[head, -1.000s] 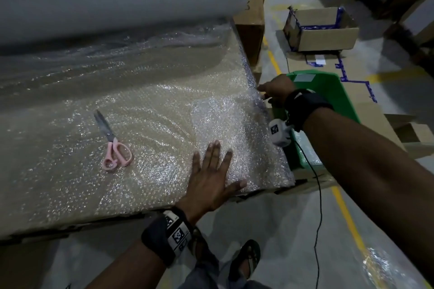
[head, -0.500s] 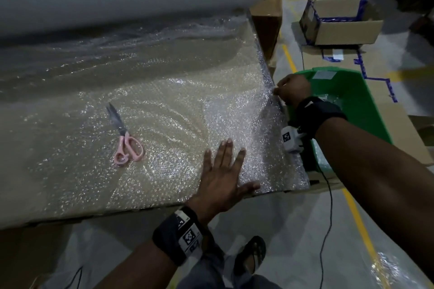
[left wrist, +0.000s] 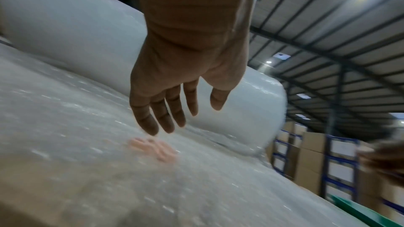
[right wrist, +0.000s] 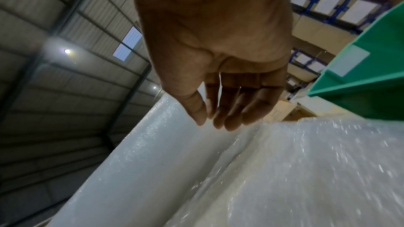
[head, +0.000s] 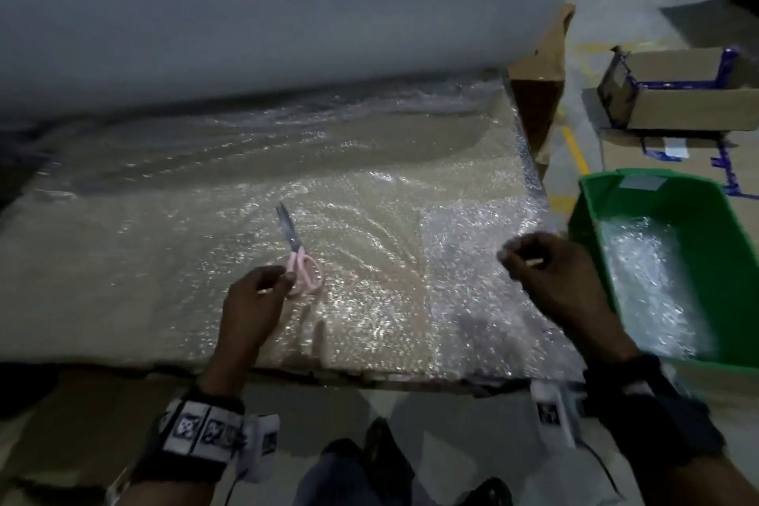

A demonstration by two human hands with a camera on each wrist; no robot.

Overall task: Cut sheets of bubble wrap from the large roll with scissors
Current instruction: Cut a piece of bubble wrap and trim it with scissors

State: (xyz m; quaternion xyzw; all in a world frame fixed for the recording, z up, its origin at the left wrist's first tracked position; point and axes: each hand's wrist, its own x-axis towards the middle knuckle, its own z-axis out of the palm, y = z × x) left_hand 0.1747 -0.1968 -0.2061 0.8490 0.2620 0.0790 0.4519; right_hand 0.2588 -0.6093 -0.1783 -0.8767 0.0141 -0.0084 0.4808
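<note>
nearest me, my left hand (head: 254, 300) hovers just short of the pink handles of the scissors (head: 299, 255), fingers (left wrist: 153, 110) loose and holding nothing; whether they touch the handles yet i cannot tell. my right hand (head: 554, 279) hangs over the right part of the spread bubble wrap (head: 390, 259), fingers (right wrist: 229, 110) relaxed, close together and empty.

i judge the next cut has not begun: the scissors lie flat on the wrap, blades pointing far, and the sheet on the surface (head: 82, 394) looks joined to the big roll (head: 267, 12) at the far side. the green bin (head: 591, 218) on the right already holds some bubble wrap, so i take some earlier sheets as done.

a pale label sits on the bin's far rim; i can read no writing anywhere.
</note>
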